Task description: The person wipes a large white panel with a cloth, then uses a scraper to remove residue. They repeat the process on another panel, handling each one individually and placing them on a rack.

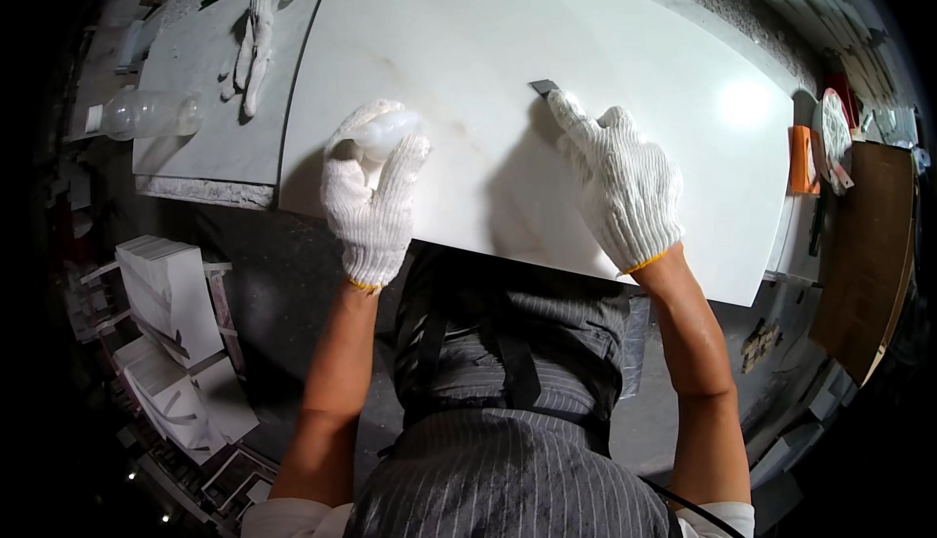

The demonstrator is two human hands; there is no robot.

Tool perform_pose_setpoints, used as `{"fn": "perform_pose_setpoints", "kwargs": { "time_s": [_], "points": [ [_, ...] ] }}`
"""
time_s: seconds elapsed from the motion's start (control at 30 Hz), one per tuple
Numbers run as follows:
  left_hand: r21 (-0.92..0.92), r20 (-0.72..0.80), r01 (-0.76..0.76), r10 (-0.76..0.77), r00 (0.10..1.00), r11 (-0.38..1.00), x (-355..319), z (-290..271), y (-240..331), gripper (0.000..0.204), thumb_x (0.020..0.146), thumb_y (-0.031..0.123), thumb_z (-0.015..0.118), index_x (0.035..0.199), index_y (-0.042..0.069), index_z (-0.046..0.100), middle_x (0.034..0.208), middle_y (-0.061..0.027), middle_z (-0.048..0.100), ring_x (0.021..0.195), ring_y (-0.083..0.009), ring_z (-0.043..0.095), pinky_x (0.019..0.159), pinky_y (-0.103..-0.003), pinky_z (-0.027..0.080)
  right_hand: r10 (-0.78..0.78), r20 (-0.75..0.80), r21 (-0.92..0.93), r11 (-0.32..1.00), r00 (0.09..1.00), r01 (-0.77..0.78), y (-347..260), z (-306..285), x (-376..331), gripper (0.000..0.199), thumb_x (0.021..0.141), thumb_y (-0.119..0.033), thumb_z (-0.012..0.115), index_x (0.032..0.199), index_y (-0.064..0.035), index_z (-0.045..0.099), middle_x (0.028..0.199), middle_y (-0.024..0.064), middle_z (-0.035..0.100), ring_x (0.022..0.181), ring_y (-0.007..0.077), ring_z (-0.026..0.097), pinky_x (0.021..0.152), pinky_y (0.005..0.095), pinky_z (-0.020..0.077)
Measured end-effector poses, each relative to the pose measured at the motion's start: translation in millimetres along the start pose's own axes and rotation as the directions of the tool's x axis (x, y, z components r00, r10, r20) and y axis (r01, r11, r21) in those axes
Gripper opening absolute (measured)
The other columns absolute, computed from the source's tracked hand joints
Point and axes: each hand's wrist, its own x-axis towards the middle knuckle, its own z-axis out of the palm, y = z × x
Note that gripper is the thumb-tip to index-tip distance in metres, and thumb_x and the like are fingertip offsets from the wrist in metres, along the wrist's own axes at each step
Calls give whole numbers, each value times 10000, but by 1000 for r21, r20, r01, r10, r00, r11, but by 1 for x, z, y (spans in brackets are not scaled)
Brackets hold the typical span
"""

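One left hand (pixel 374 186) curled round a cloudy plastic thing (pixel 387 131), right hand (pixel 630 172) pinching a grey blade (pixel 543 87) over the white slab (pixel 468 40); probably mid-job, but honestly can't tell how much is done or left

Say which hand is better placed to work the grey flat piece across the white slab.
Probably the right hand: it holds the grey flat piece over the white slab, while the left hand grips a translucent whitish object.

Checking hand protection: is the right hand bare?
No, the right hand, holding a flat grey piece, wears a white glove.
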Motion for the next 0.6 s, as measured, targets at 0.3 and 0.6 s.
{"fn": "perform_pose_setpoints", "kwargs": {
  "time_s": [0.3,0.6],
  "points": [
    [14,-11,-51,51,999,999,3,2,-2,373,788,81,797,1112,5,630,1081,-92,655,945,-181,618,853,-315,513,-23,-68,200,979,997,36,17,0,4,380,897,-144,595,1276,-172,591,769,121,597,537,257,596,442,364,462],
    [99,61,-44,38,997,994,1,-1,0,334,836,35,729,1143,-8,604,1107,-87,640,986,-164,608,876,-304,515,-89,-74,88,992,993,95,10,2,-2,389,886,-138,604,1271,-195,588,761,117,564,521,254,572,430,365,447]
  ]
}}
